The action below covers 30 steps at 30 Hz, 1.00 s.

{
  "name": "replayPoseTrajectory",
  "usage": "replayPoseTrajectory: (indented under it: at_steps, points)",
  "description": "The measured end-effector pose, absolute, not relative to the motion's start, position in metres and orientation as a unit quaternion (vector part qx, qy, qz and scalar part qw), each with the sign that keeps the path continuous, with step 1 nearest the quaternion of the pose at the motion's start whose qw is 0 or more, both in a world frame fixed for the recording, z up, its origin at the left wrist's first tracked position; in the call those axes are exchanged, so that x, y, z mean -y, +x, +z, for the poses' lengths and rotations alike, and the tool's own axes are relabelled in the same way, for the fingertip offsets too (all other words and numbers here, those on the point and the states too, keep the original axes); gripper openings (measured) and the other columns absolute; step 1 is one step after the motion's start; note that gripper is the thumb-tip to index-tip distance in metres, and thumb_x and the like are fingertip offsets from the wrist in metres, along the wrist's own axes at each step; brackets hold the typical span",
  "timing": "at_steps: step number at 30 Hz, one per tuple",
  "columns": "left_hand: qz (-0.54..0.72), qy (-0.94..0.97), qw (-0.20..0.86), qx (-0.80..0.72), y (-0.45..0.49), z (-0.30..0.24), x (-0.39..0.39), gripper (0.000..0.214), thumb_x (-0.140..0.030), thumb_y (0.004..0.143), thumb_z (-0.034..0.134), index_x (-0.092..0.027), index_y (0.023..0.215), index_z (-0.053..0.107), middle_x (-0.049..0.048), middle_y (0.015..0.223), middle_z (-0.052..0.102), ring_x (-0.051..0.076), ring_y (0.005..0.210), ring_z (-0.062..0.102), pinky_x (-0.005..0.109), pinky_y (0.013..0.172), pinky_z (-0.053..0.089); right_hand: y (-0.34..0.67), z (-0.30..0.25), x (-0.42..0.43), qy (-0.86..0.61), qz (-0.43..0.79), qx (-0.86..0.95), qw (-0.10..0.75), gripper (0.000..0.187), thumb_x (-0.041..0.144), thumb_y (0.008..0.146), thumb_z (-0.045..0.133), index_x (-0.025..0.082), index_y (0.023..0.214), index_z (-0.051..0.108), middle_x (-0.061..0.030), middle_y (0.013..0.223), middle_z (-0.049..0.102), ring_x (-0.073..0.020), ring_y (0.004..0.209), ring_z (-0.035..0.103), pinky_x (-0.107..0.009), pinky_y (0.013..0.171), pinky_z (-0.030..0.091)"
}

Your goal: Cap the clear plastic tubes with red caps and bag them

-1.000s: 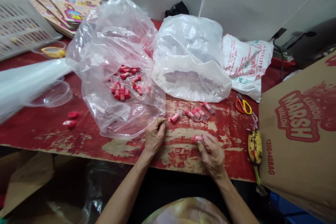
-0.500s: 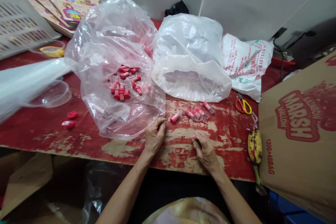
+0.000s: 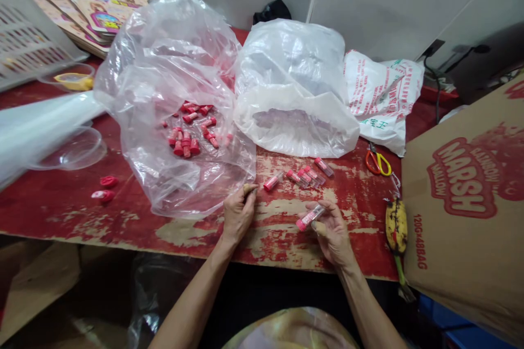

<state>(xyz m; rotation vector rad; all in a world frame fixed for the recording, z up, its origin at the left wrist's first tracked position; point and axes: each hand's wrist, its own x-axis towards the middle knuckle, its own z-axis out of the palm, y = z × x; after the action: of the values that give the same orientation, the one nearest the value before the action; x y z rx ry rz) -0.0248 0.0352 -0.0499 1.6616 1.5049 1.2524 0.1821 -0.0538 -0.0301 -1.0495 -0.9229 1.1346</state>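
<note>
My right hand (image 3: 336,237) is turned partly palm up and holds a small clear tube (image 3: 310,217) with a pink cap and label between thumb and fingers. The capped end points left toward me. My left hand (image 3: 237,218) is closed in a pinch at the front right edge of a clear plastic bag (image 3: 176,185); what the fingertips hold, if anything, is hidden. Just beyond my hands lie several similar tubes (image 3: 311,175), along with a single tube (image 3: 273,181) nearer my left hand. Several short red-capped pieces (image 3: 186,144) rest in the bag's opening.
Behind stands a bulging white plastic bag (image 3: 290,60), with a printed white sack (image 3: 382,98) on its right. Scissors (image 3: 379,162), a spotted banana (image 3: 396,226) and a large carton (image 3: 462,207) line the right side. Two red pieces (image 3: 103,195) and clear round lids (image 3: 67,147) lie left.
My right hand has rolled palm upward and opened out somewhat, bringing the tube it holds into full view. My left hand stays almost where it was, still pinched.
</note>
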Motion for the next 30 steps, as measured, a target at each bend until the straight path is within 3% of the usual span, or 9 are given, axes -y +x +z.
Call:
replayPoseTrajectory:
  at_steps: [5, 8, 12, 17, 21, 25, 28, 30]
  points:
    - [0.466, 0.623, 0.278, -0.564, -0.025, -0.050, -0.036, 0.022, -0.025, 0.082, 0.049, -0.021, 0.091, 0.069, 0.0007, 0.082, 0.072, 0.016, 0.074, 0.065, 0.026, 0.071, 0.049, 0.180, -0.030, 0.059, -0.474, 0.452, 0.461, 0.599, 0.030, 0.027, 0.083, 0.060, 0.027, 0.112, 0.051, -0.0081, 0.111, 0.064, -0.0227, 0.087, 0.069, -0.039, 0.071, 0.059]
    - [0.468, 0.624, 0.275, -0.562, -0.025, -0.052, -0.036, 0.022, -0.025, 0.082, 0.050, -0.021, 0.091, 0.069, 0.0007, 0.082, 0.072, 0.015, 0.073, 0.065, 0.026, 0.071, 0.049, 0.181, -0.031, 0.062, -0.507, 0.339, 0.545, 0.574, 0.031, 0.019, 0.086, 0.054, 0.028, 0.116, 0.053, -0.0083, 0.115, 0.061, -0.0221, 0.096, 0.067, -0.040, 0.080, 0.057]
    - [0.468, 0.624, 0.273, -0.563, -0.025, -0.053, -0.036, 0.022, -0.023, 0.082, 0.050, -0.020, 0.091, 0.069, 0.0011, 0.082, 0.072, 0.015, 0.073, 0.065, 0.026, 0.071, 0.049, 0.186, -0.035, 0.056, -0.502, 0.165, 0.712, 0.463, 0.037, 0.010, 0.087, 0.051, 0.029, 0.118, 0.056, -0.0074, 0.109, 0.063, -0.0205, 0.101, 0.064, -0.038, 0.085, 0.055]
    - [0.468, 0.621, 0.281, -0.562, -0.025, -0.049, -0.035, 0.021, -0.026, 0.082, 0.050, -0.021, 0.089, 0.069, 0.0011, 0.082, 0.072, 0.016, 0.074, 0.065, 0.026, 0.071, 0.049, 0.190, -0.039, 0.051, -0.506, 0.082, 0.743, 0.431, 0.047, 0.010, 0.088, 0.050, 0.029, 0.130, 0.048, -0.0078, 0.112, 0.063, -0.0205, 0.105, 0.062, -0.037, 0.087, 0.055]
    - [0.470, 0.623, 0.277, -0.561, -0.025, -0.049, -0.035, 0.021, -0.025, 0.082, 0.049, -0.020, 0.089, 0.069, 0.0016, 0.082, 0.072, 0.016, 0.075, 0.065, 0.027, 0.071, 0.049, 0.189, -0.040, 0.053, -0.502, 0.074, 0.762, 0.403, 0.052, 0.007, 0.087, 0.047, 0.030, 0.133, 0.046, -0.0076, 0.114, 0.063, -0.0209, 0.106, 0.062, -0.038, 0.088, 0.055]
    - [0.470, 0.625, 0.280, -0.557, -0.025, -0.051, -0.035, 0.020, -0.025, 0.082, 0.049, -0.021, 0.089, 0.069, 0.0004, 0.080, 0.071, 0.015, 0.073, 0.065, 0.026, 0.070, 0.048, 0.185, -0.044, 0.054, -0.513, 0.065, 0.739, 0.431, 0.056, 0.005, 0.086, 0.046, 0.031, 0.135, 0.045, -0.0079, 0.118, 0.061, -0.0224, 0.111, 0.059, -0.043, 0.093, 0.053]
    - [0.469, 0.622, 0.283, -0.559, -0.025, -0.051, -0.034, 0.020, -0.026, 0.083, 0.050, -0.021, 0.089, 0.068, 0.0001, 0.081, 0.072, 0.015, 0.073, 0.065, 0.025, 0.070, 0.048, 0.182, -0.043, 0.052, -0.532, 0.159, 0.710, 0.432, 0.046, 0.010, 0.087, 0.048, 0.030, 0.127, 0.054, -0.0073, 0.115, 0.063, -0.0220, 0.107, 0.061, -0.041, 0.089, 0.053]
    - [0.468, 0.620, 0.283, -0.562, -0.025, -0.052, -0.034, 0.021, -0.026, 0.082, 0.050, -0.021, 0.090, 0.068, 0.0003, 0.081, 0.072, 0.016, 0.074, 0.065, 0.026, 0.071, 0.048, 0.183, -0.039, 0.050, -0.567, 0.257, 0.613, 0.486, 0.039, 0.017, 0.086, 0.054, 0.028, 0.124, 0.056, -0.0060, 0.108, 0.064, -0.0193, 0.096, 0.064, -0.036, 0.082, 0.056]
